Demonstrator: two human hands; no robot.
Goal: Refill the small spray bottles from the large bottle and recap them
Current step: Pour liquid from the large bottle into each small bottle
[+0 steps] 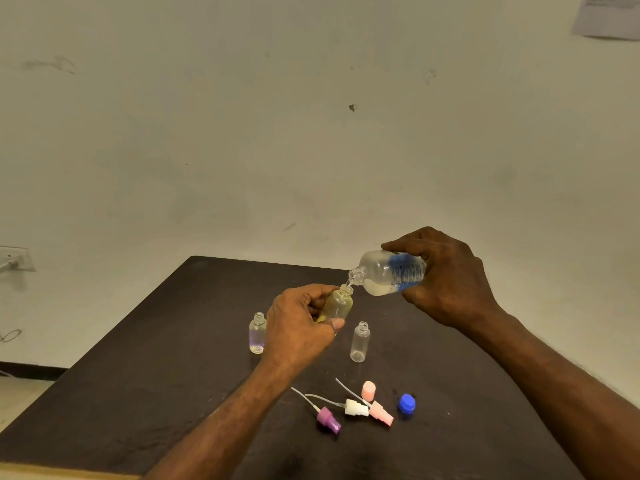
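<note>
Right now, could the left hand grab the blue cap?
Probably not yet. The left hand grips the small bottle being filled from the large bottle. The blue cap lies uncovered on the table, so the way is free, but the hand is busy.

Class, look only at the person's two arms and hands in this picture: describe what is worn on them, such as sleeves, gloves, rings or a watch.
Both forearms are bare to the frame edge: no sleeves show. The left hand and right hand wear no gloves, and no ring, watch or bracelet is visible.
</note>
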